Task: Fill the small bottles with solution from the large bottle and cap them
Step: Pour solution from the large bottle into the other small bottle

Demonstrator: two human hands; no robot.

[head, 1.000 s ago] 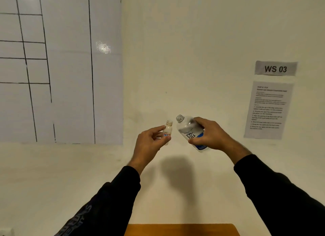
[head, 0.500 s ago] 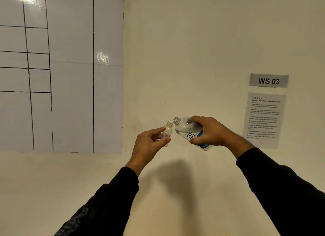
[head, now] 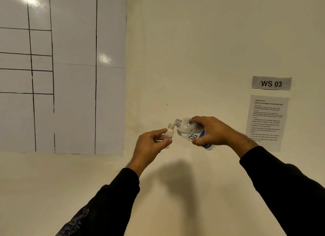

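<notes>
- Since a second ago, big bottle tipped further; its neck is now just beside the small bottle mouth.
- Right hand grip wraps big bottle; left hand pinches small bottle upright, both in mid-air.
- Advice: put spout over the mouth, tilt slowly, keep small bottle vertical.
- No flow visible.

Grey wall sign: black lettering "WS 03". Printed sheet taped to the wall below the sign: heading line "TASK ID" with an unclear number, a title about a contact lens solution travel bottle refill, and numbered steps too small to read. Large bottle: label lettering "re-nu"; small bottle: red-and-blue label, illegible; left sleeve: grey print, cut off and unreadable.
</notes>
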